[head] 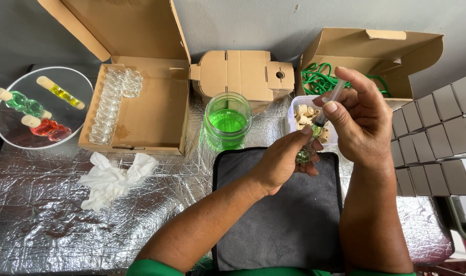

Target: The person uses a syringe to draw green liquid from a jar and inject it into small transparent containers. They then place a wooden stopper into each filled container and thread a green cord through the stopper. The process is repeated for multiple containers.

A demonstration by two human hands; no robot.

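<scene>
Above the dark mat (289,214), the left hand (284,163) pinches a small glass vial (305,153), its fingers closed round it, while the right hand (358,120) grips a syringe (329,105) aimed into its mouth. Green already shows inside the vial. Beyond, a jar (228,120) holds green liquid, a tub (300,110) corks, an open box (156,122) many empty vials; three filled ones lie on the round plate (18,138).

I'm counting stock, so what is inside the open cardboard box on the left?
The open cardboard box holds empty clear glass bottles, in a line along its left wall with a few more at the back. The rest of its floor is bare. Nothing covers them.
</scene>
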